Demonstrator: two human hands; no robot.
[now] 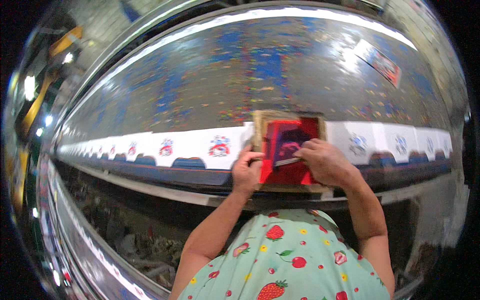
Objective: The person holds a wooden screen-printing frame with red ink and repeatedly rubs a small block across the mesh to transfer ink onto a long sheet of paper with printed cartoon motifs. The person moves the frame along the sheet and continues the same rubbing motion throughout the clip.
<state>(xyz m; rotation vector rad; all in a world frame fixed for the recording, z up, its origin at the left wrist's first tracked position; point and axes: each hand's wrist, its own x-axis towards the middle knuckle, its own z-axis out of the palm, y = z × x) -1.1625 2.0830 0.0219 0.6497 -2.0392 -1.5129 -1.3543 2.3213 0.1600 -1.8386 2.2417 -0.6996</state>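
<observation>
My left hand (246, 169) grips the left side of a wooden-edged printing screen (258, 124) with red ink on its mesh. My right hand (326, 161) is closed on a squeegee (284, 161) inside the screen, over a dark patch in the red ink. The screen sits across a row of white pieces (192, 150) along the near edge of the long table (210, 80). Pieces to the left of it bear red-and-blue prints; those to the right show blue ones.
The table surface is speckled with coloured ink. A flat printed panel (377, 62) lies at its far right. The near metal rail (210, 199) runs in front of my body. Another long table (100, 250) with white pieces runs along the lower left, and lights shine at the far left.
</observation>
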